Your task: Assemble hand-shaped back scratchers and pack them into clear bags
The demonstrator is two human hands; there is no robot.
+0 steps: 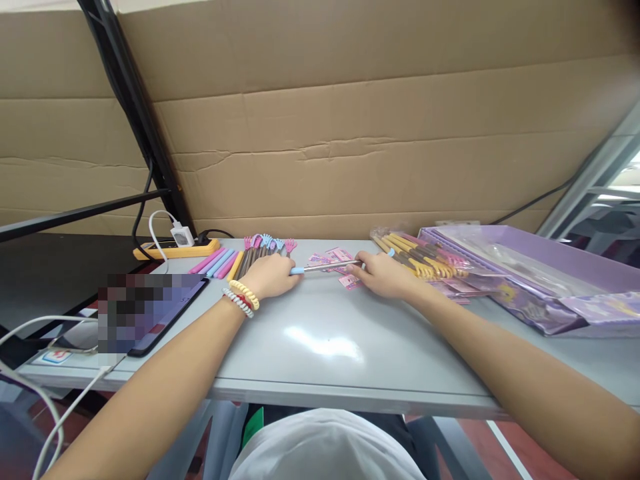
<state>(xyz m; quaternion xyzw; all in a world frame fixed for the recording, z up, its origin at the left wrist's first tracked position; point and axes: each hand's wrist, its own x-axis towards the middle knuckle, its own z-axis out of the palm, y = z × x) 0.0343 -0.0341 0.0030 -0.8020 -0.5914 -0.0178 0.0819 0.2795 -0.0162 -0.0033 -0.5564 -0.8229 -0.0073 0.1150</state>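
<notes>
A telescopic back scratcher (330, 266) with a light blue handle and silver rod is stretched between my hands, just over the table. My left hand (270, 275) is closed round the handle end. Fingers of my right hand (381, 273) pinch the far end of the rod, where a bit of blue claw shows past them. Small pink printed cards (331, 256) lie behind the rod. Beyond my left hand sits a row of back scratchers (260, 250) with pink, purple and blue claws. Bagged yellow back scratchers (425, 257) rest to the right of my right hand.
On the right stands an open purple box (530, 243) with plastic bags in it. A tablet (173, 317) with white cables lies at left, below a yellow power strip (200, 249). Cardboard (350, 147) walls the table's back; a black metal post (135, 100) rises at left.
</notes>
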